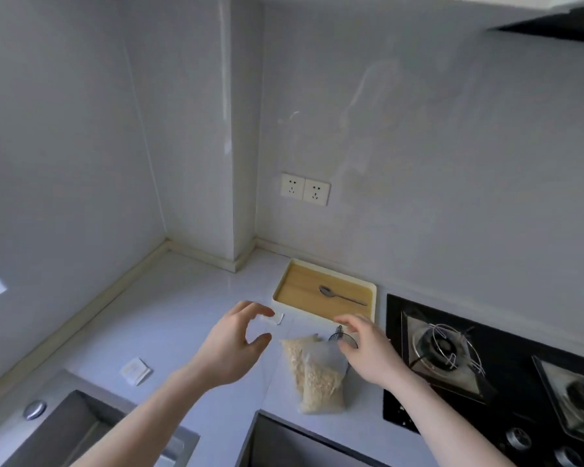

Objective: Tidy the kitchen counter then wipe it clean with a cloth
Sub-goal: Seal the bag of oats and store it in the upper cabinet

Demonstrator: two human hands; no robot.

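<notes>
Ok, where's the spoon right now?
In the head view the spoon lies inside the wooden tray against the back wall, just left of the stove and beyond both hands.

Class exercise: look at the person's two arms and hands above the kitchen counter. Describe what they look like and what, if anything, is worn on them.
Both forearms are bare as far as the frame shows: no sleeves in view. The left hand and right hand wear no gloves, and no rings, watch or bracelet show on the visible sides. Nails look short and unpainted, though the picture is too soft for certainty.
</notes>
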